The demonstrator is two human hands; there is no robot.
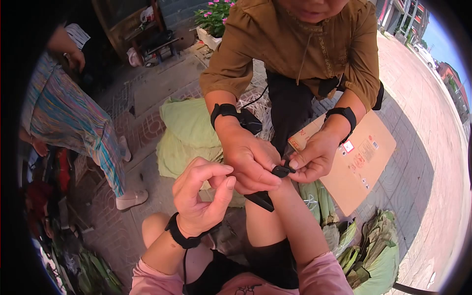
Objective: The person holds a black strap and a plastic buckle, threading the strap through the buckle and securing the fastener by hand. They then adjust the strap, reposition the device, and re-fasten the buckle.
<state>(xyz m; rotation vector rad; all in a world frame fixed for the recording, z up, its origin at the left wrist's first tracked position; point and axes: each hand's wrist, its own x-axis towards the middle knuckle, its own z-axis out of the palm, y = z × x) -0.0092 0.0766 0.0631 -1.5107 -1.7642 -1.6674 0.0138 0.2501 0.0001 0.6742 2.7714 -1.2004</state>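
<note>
- My left hand [201,194] is raised in front of me, palm turned inward, thumb and forefinger curled toward each other into a narrow ring. It holds nothing; the fingertips are close but I cannot tell whether they touch.
- A black wrist strap [181,235] sits on my left wrist, with a thin cable running down from it toward my lap.
- My right forearm [290,221] extends forward and upward. My right hand itself is hidden behind the other person's hands, so I cannot tell its grip state.
- The black strap buckle [281,171] lies at my right wrist, just to the right of my left hand's fingertips and slightly above them. A loose black strap end [259,200] hangs down from it, just beside my left thumb.
- The other person's hand nearest my left hand [250,160] wraps over my right wrist and touches the buckle with the thumb.
- The other person's second hand [314,158] pinches the buckle from the far side, fingertips closed on it.
- Both of that person's wrists carry black bands [225,110]; the person wears a brown top [300,44].
- Containers: a flattened cardboard box [366,167] lies on the paving beyond the buckle, to the right; nothing sits in it.
- Green husked corn ears [319,199] lie just below the gripped buckle, beside my right forearm.
- A pile of green husks [378,250] lies further right and lower, well apart from both hands.
- A pale green cloth bundle [184,132] lies beyond my left hand.
</note>
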